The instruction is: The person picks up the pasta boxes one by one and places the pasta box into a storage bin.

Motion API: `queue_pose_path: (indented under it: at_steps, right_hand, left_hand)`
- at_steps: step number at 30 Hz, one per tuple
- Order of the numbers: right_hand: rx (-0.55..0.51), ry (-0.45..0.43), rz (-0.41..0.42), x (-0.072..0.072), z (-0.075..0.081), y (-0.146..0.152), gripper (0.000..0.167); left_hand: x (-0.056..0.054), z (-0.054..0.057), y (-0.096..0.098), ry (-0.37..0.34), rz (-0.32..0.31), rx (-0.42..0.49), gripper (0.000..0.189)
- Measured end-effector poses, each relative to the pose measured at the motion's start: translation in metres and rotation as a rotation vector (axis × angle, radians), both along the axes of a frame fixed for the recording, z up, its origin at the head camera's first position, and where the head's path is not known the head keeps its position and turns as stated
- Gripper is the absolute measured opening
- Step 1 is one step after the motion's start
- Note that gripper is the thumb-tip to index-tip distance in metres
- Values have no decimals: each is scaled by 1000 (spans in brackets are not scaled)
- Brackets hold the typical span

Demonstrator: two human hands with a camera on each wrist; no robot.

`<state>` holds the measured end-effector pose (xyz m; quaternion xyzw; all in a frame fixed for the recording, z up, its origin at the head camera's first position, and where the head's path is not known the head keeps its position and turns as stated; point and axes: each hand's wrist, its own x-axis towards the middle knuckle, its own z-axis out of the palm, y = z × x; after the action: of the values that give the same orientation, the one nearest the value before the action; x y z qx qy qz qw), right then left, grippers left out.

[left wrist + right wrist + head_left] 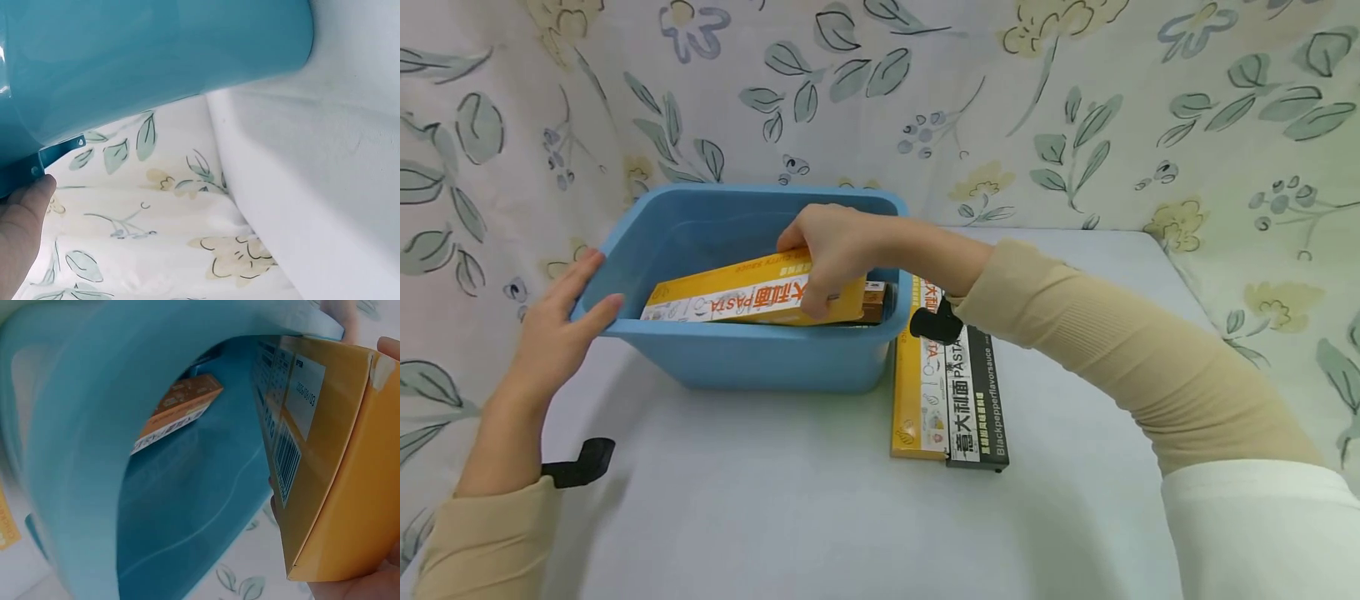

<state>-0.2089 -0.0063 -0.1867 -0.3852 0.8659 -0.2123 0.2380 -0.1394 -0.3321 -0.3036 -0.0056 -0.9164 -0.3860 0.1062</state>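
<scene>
A light blue plastic tub (pixel 760 358) stands on the white table. My left hand (pixel 561 312) grips its left rim, thumb over the edge; in the left wrist view a finger touches the rim's underside. My right hand (pixel 835 250) holds a yellow pasta box (pixel 730 292) by its right end, thumb and fingers on opposite sides. The box slants inside the tub, its left end lower. In the right wrist view, its end panel with a barcode faces the camera. Beneath it, a brown-orange box (pixel 181 406) lies in the tub, partly hidden.
Right of the tub, a yellow pasta box (pixel 917 400) and a black pasta box (pixel 977 408) lie side by side on the table (pixel 790 500), their far ends partly covered by my right arm. A floral cloth (pixel 970 108) hangs behind and beside the table.
</scene>
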Motion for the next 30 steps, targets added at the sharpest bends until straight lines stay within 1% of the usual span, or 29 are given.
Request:
queue_pose_path:
  at_steps: [7,14,19,21,26,30]
  right_hand:
    - [20,-39,-7,-2,0,-7,62]
    - [62,-21,17,-4,0,-15,56]
    - [70,-46,18,-5,-2,-18,63]
    - [67,-59,28,-5,-3,-19,62]
    - [75,-79,57,-6,-6,-19,53]
    - [110,-71,76,-8,-6,-19,54]
  left_hand:
    - [-3,0,1,10,-11,-3,69]
    - [-3,0,0,11,-6,-2,69]
    - [-3,1,-1,13,-10,0,69]
    - [-2,1,-1,14,-8,-1,68]
    - [-2,0,-1,15,-7,-1,68]
    - [-1,0,-1,17,-5,-5,68]
